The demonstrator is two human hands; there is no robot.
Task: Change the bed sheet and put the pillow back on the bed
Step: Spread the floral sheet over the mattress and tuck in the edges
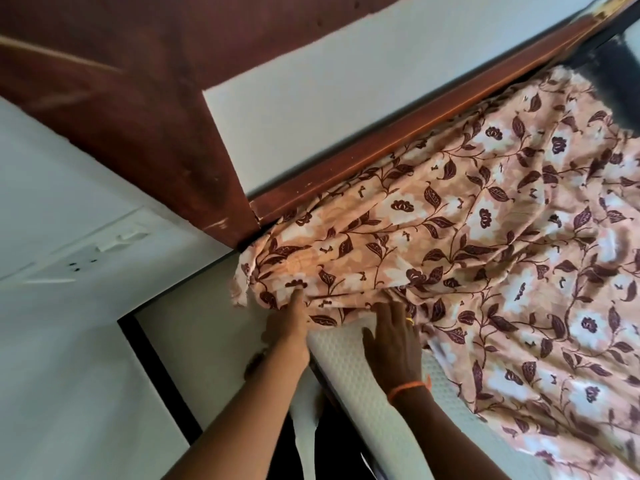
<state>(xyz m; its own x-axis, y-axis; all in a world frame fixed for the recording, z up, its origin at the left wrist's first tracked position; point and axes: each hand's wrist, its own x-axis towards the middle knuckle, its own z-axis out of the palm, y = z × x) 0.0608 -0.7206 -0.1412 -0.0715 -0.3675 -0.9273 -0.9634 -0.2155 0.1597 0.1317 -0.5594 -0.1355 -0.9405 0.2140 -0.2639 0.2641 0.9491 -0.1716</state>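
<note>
head view: a peach floral bed sheet (467, 237) lies rumpled across the bed, bunched at the corner where the dark wooden headboard (145, 109) meets the side rail (398, 129). the left hand (289, 327) presses straight fingers into the bunched edge of the sheet. the right hand (391, 337), wearing a ring and an orange wrist band, rests with fingers spread flat on the bare white mattress (349, 362), fingertips at the sheet's hem. a white wall socket (79, 261) sits on the left.
</note>
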